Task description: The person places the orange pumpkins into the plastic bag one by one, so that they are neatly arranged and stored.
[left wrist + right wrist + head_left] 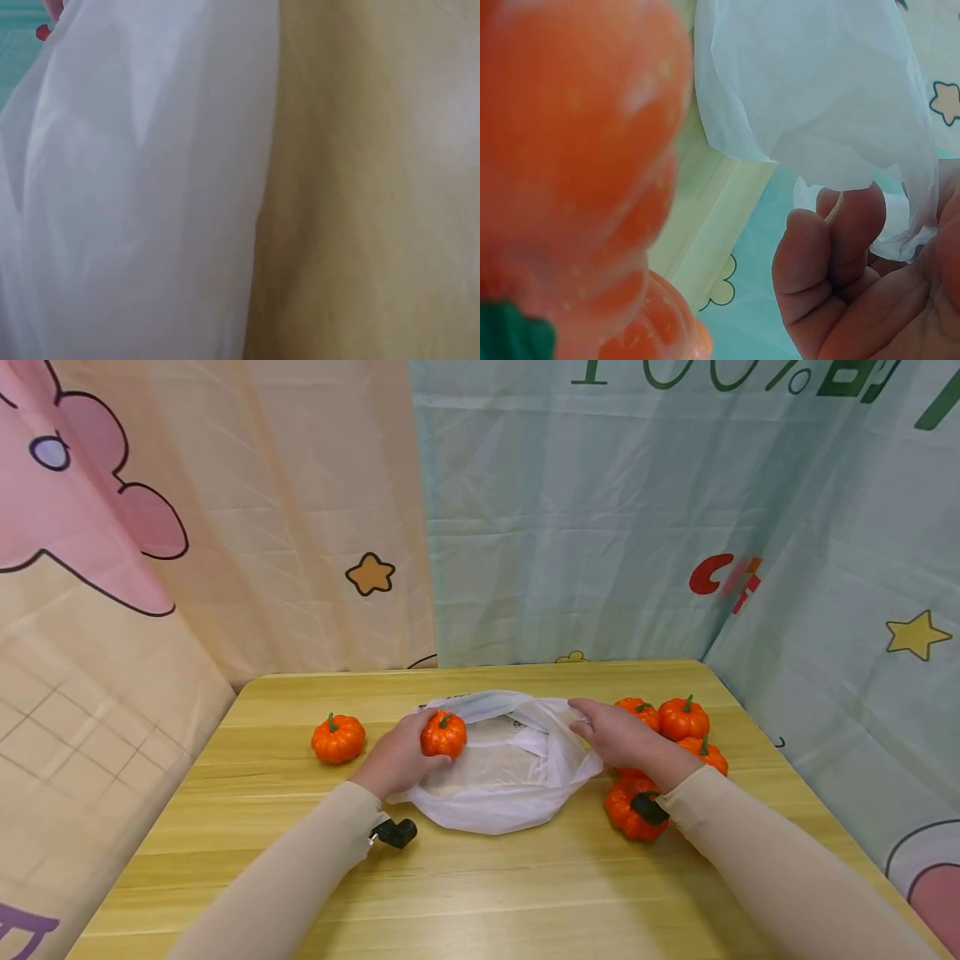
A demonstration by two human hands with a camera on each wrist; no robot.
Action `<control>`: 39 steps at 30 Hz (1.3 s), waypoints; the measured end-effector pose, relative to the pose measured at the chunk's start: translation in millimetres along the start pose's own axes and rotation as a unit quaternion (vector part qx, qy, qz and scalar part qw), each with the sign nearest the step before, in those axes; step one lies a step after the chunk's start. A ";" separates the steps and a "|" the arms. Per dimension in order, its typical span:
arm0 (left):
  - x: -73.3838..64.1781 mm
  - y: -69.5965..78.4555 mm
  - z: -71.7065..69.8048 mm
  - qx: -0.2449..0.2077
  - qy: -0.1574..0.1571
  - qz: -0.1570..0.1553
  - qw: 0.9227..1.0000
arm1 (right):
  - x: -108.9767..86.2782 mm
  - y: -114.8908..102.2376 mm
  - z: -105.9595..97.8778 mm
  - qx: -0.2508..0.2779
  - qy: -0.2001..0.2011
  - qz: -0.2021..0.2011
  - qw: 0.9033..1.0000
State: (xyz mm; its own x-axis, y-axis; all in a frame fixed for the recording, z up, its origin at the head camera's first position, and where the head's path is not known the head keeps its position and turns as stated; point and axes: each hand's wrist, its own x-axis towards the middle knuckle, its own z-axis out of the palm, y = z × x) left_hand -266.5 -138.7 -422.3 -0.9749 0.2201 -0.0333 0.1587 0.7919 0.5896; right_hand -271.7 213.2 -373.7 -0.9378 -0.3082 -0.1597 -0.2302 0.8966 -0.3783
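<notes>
Our left hand [401, 758] grips a pumpkin [443, 734] at the bag [495, 793] mouth, our right hand [618, 735] pinches the rim open — nothing bagged yet, we judge; five pumpkins wait outside.

I note a wooden table [480, 893] under even light. Behind it hang a teal curtain [570, 527] and, left of that, a peach cartoon curtain [285, 510].

Bag [517, 777]: thin white plastic film, translucent, crinkling softly. Pumpkins, e.g. far-left one [338, 738]: smooth orange moulded surface, looking faintly glossy. Table [480, 877]: pale wood-grain top, showing a matt sheen. Backdrop curtains [562, 527]: printed cloth, creasing.
</notes>
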 end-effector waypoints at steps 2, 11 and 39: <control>0.9 -2.4 1.8 0.001 0.001 0.003 1.000 | 0.0 -0.3 0.0 0.000 -0.001 0.002 1.000; 2.6 -7.4 6.2 -0.010 -0.006 0.001 1.000 | -1.3 -1.5 0.0 -0.010 -0.003 -0.006 1.000; 6.1 -15.6 7.6 0.001 -0.001 0.005 1.000 | -0.3 -1.2 1.4 -0.016 -0.015 -0.011 1.000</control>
State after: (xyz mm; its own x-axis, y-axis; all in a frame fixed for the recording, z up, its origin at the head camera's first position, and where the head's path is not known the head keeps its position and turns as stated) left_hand -273.7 -145.3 -437.8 -0.9730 0.2288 -0.0288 0.1686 0.7909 0.5882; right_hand -270.8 211.8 -374.5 -0.9241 -0.3373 -0.1796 -0.2595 0.8989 -0.3531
